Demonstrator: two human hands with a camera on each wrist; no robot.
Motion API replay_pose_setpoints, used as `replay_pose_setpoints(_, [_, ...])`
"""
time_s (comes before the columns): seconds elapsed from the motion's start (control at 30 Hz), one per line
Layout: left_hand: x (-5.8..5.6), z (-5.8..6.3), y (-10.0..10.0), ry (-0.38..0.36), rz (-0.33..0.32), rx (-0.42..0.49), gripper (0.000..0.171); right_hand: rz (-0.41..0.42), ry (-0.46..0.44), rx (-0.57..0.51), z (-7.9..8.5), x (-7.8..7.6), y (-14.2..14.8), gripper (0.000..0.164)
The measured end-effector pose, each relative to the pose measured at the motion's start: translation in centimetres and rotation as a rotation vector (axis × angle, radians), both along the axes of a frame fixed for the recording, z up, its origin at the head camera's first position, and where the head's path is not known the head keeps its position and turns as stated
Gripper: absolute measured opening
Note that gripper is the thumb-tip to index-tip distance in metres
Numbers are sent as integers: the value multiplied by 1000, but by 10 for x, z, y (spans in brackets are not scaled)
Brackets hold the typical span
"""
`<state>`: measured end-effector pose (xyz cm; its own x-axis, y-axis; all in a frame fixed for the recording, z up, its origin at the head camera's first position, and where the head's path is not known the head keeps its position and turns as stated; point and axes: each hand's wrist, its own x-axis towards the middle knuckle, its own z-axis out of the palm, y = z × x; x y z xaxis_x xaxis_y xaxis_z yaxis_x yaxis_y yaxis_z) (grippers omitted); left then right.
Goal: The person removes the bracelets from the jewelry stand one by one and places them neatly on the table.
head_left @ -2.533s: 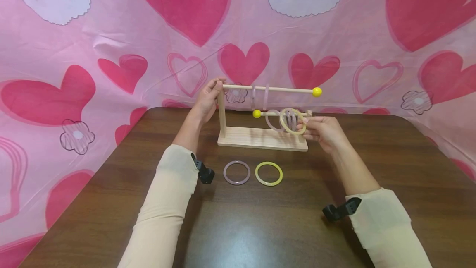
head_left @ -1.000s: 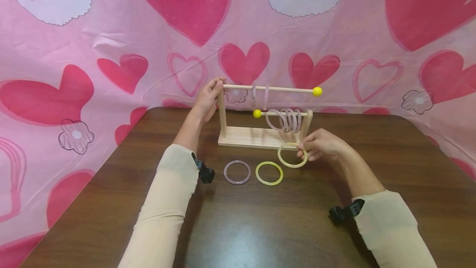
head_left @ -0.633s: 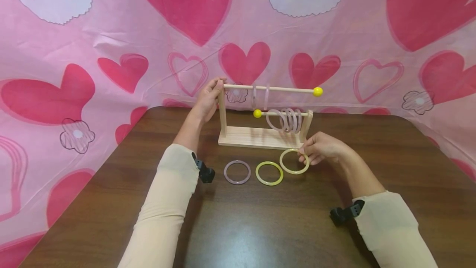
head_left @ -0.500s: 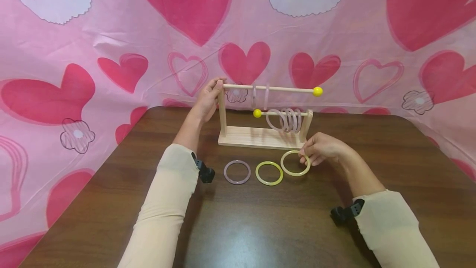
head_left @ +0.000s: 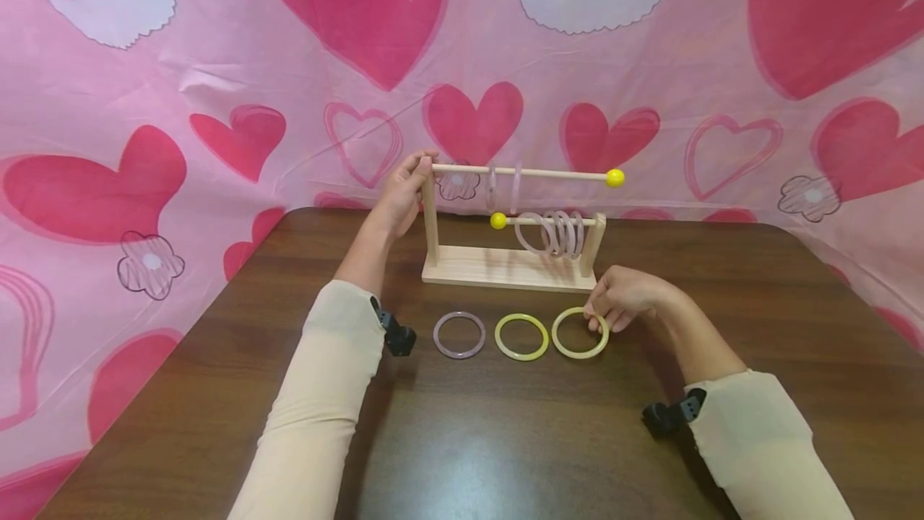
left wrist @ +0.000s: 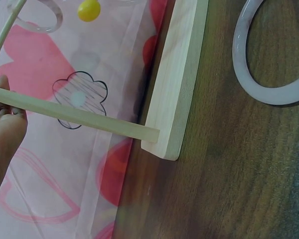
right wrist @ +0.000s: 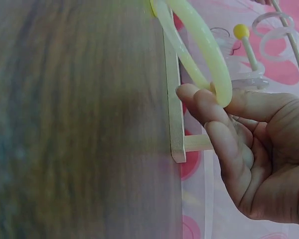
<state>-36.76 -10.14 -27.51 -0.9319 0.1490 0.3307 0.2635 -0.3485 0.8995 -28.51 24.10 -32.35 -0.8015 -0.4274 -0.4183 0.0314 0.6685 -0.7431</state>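
Observation:
My right hand (head_left: 626,298) pinches a pale yellow bangle (head_left: 555,335) by its right side, low over the table and beside a brighter yellow bangle (head_left: 523,359). In the right wrist view, thumb and fingers meet on the pale yellow bangle (right wrist: 209,50). A lilac bangle (head_left: 459,356) lies flat to the left of the brighter one. My left hand (head_left: 400,195) grips the top of the tall left post of a wooden bangle stand (head_left: 476,266). Two pale bangles (head_left: 516,187) hang on its upper bar; several more bangles (head_left: 563,235) hang on the lower bar.
The brown wooden table (head_left: 447,440) stretches out in front of the stand. Yellow balls cap the upper bar (head_left: 614,177) and the lower bar (head_left: 498,221). A pink cloth with hearts (head_left: 472,123) hangs behind the table's far edge.
My right hand has brought the pale yellow bangle from the lower bar down and toward me, to the right of the brighter yellow one. My left hand has stayed on the post.

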Motion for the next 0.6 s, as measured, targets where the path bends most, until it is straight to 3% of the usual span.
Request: replay_pose_setpoints(0.6, [2,-1,0,16,-2,0,14,12,64,83,-2,1,-4,17])
